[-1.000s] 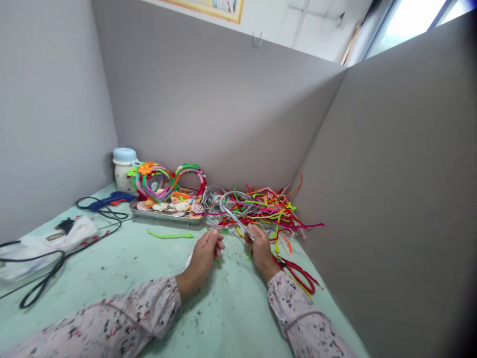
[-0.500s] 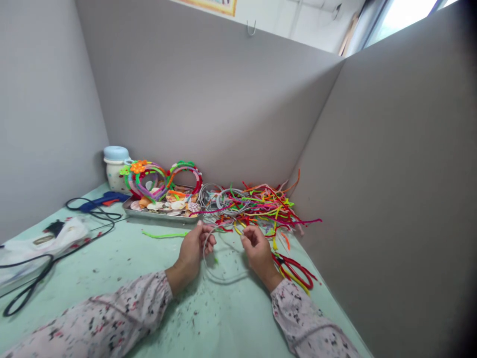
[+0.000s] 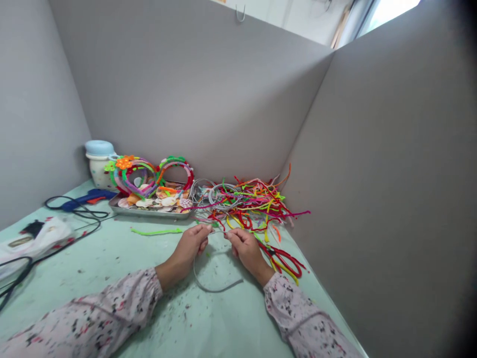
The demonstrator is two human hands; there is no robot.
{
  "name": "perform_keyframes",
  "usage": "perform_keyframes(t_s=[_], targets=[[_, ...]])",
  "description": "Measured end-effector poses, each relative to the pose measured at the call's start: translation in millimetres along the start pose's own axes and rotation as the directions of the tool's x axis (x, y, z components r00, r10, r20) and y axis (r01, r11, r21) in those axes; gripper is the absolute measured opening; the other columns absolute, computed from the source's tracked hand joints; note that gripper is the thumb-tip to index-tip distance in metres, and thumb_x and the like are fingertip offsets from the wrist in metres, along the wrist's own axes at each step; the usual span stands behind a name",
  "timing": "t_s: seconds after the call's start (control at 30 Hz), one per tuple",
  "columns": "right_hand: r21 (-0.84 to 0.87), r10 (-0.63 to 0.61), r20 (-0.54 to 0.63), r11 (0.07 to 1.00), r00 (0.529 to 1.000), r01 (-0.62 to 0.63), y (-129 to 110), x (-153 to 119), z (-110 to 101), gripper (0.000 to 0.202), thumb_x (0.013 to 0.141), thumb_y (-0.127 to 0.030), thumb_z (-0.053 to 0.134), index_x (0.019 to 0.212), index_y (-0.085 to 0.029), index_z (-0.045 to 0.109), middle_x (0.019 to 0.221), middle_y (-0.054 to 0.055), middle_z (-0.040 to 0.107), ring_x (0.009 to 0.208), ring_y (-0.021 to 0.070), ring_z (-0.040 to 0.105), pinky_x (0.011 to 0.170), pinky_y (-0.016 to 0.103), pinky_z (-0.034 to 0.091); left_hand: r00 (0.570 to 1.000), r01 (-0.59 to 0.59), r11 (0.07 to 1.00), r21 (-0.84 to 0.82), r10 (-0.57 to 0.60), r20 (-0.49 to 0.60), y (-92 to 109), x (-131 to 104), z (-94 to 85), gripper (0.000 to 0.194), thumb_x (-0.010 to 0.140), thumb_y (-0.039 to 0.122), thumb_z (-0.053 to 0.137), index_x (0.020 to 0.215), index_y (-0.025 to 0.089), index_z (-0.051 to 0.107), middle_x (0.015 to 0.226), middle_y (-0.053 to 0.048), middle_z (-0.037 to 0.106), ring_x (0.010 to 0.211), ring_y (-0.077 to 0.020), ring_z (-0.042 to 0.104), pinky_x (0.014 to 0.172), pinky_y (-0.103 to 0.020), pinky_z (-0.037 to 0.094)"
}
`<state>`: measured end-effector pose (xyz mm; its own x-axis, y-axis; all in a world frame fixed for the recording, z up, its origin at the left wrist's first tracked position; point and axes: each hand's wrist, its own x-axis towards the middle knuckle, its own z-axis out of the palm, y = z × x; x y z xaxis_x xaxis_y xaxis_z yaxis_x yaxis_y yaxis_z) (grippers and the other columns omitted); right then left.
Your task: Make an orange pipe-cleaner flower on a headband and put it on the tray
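Note:
A grey wire [image 3: 214, 290], bent in an open curve, is held between my two hands above the green tabletop. My left hand [image 3: 190, 246] pinches it with thumb and index finger. Close by on the right, my right hand [image 3: 246, 248] pinches the wire near one end, fingertips almost meeting the left ones. The wire's other end hangs loose toward me, below the hands. Behind the hands lies a heap of coloured pipe cleaners [image 3: 261, 201] with coils of grey wire [image 3: 227, 196]. A pair of red-handled pliers or scissors [image 3: 286, 261] rests right of my right hand.
A metal tray [image 3: 149, 213] of shells stands at the back, with colourful pipe-cleaner headbands [image 3: 136, 174] on it. Left are a lidded jar [image 3: 100, 164], a blue glue gun [image 3: 87, 199], a black cable [image 3: 74, 238] and a plastic bag [image 3: 40, 241]. Grey partitions [image 3: 186, 89] enclose the table.
My hands have come closer together, fingertips nearly touching on the wire. One wire end now swings free below. The view has shifted slightly to the right.

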<state>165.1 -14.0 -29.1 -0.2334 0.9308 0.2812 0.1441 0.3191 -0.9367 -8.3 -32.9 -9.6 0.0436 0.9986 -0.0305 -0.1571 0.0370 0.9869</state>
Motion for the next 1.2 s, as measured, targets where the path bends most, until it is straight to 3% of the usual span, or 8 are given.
perform_keyframes(t_s=[0.2, 0.37, 0.67, 0.77, 0.87, 0.97, 1.07, 1.2], targets=[[0.05, 0.096, 0.033, 0.994, 0.995, -0.097, 2.5, 2.2, -1.5, 0.027, 0.085, -0.042, 0.05, 0.082, -0.018, 0.062, 0.042, -0.008, 0.042, 0.037, 0.009, 0.035, 0.04, 0.021, 0.028, 0.997, -0.062, 0.995, 0.081, 0.066, -0.044, 0.1, 4.3, -2.3, 0.032, 0.071, 0.047, 0.063, 0.069, 0.017, 0.054, 0.046, 0.008, 0.035, 0.04, -0.0055, 0.027, 0.039, -0.018, 0.019], [0.0, 0.079, 0.076, 0.997, 0.994, -0.079, 4.4, 3.3, -4.8, 0.026, 0.086, -0.04, 0.05, 0.082, -0.017, 0.063, 0.048, -0.006, 0.048, 0.041, 0.0091, 0.041, 0.043, 0.02, 0.033, 0.996, -0.039, 0.984, 0.172, 0.052, -0.072, -0.7, 7.6, -4.2, 0.031, 0.07, 0.047, 0.063, 0.068, 0.017, 0.055, 0.046, 0.008, 0.038, 0.04, -0.0061, 0.029, 0.04, -0.019, 0.019], [-0.1, 0.038, 0.064, 0.994, 0.997, -0.031, 2.5, 0.7, -6.4, 0.034, 0.084, -0.038, 0.052, 0.057, -0.019, 0.051, 0.043, -0.007, 0.045, 0.04, 0.0086, 0.038, 0.044, 0.021, 0.03, 0.996, -0.082, 0.959, 0.27, 0.068, 0.058, -5.3, 9.5, -8.1, 0.03, 0.074, 0.047, 0.06, 0.074, 0.016, 0.058, 0.047, 0.007, 0.039, 0.041, -0.007, 0.031, 0.041, -0.019, 0.022], [-0.004, 0.052, -0.113, 0.999, 0.992, -0.053, 5.2, 5.9, -9.3, 0.03, 0.075, -0.04, 0.064, 0.056, -0.018, 0.054, 0.044, -0.007, 0.047, 0.042, 0.0092, 0.041, 0.045, 0.022, 0.031, 0.996, -0.081, 0.95, 0.302, 0.062, 0.071, -8.5, 11.5, -10.1, 0.031, 0.073, 0.048, 0.06, 0.076, 0.016, 0.058, 0.047, 0.007, 0.04, 0.041, -0.0076, 0.032, 0.041, -0.02, 0.023], [0.137, 0.111, -0.418, 0.989, 0.901, -0.059, 13.1, 19.3, -24.1, 0.025, 0.072, -0.042, 0.064, 0.066, -0.019, 0.057, 0.048, -0.006, 0.05, 0.042, 0.0098, 0.042, 0.043, 0.022, 0.032, 0.995, -0.077, 0.938, 0.338, 0.048, 0.093, -9.5, 12.4, -10.6, 0.031, 0.073, 0.047, 0.06, 0.075, 0.016, 0.057, 0.049, 0.007, 0.042, 0.043, -0.0081, 0.035, 0.043, -0.02, 0.025], [0.223, 0.176, -0.628, 0.974, 0.758, -0.041, 25.1, 34.2, -50.4, 0.023, 0.078, -0.042, 0.054, 0.085, -0.02, 0.054, 0.055, -0.007, 0.051, 0.041, 0.0088, 0.041, 0.039, 0.021, 0.03, 0.99, -0.103, 0.925, 0.367, 0.059, 0.13, -9.4, 12.2, -9.9, 0.029, 0.075, 0.045, 0.059, 0.074, 0.016, 0.057, 0.052, 0.006, 0.044, 0.047, -0.0083, 0.037, 0.046, -0.02, 0.028], [0.283, 0.226, -0.723, 0.959, 0.653, -0.018, 36.1, 43.4, -78.0, 0.024, 0.074, -0.041, 0.055, 0.085, -0.02, 0.051, 0.06, -0.005, 0.054, 0.041, 0.0074, 0.042, 0.038, 0.019, 0.031, 0.985, -0.122, 0.915, 0.385, 0.064, 0.162, -10.0, 11.7, -9.2, 0.029, 0.076, 0.045, 0.057, 0.074, 0.016, 0.058, 0.054, 0.005, 0.045, 0.049, -0.0087, 0.037, 0.047, -0.02, 0.029], [0.3, 0.23, -0.772, 0.954, 0.592, 0.021, 43.5, 47.2, -101.0, 0.026, 0.07, -0.039, 0.06, 0.087, -0.021, 0.052, 0.067, -0.005, 0.059, 0.044, 0.0063, 0.047, 0.039, 0.017, 0.034, 0.978, -0.138, 0.895, 0.424, 0.055, 0.202, -11.7, 10.9, -9.2, 0.03, 0.077, 0.044, 0.057, 0.077, 0.015, 0.061, 0.061, 0.002, 0.052, 0.054, -0.0104, 0.043, 0.05, -0.021, 0.033]])
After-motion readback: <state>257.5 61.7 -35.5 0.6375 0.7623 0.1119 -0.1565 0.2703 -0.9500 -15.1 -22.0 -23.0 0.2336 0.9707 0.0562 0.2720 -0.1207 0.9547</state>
